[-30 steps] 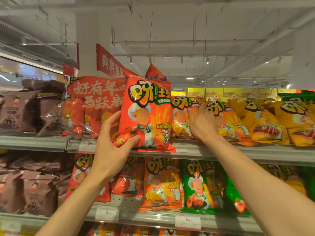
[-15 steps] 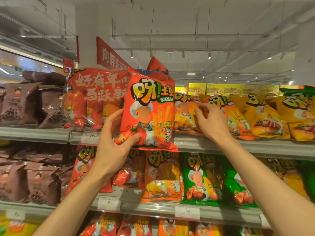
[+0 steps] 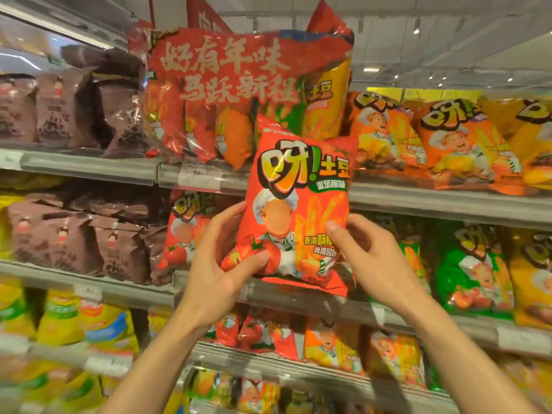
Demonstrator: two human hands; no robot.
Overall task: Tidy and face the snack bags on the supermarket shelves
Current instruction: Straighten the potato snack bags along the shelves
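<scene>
Lowered off the shelf, glossy crinkled red snack bag is gripped by both hands.

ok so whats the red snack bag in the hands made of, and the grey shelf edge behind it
The red snack bag with the chef picture looks like thin glossy plastic film: it crinkles and catches highlights where the left hand and right hand grip it. The grey shelf edge looks like matte painted metal or plastic; which one is unclear.

Grey metal shelves stand under a pale ceiling with small spotlights.
</scene>
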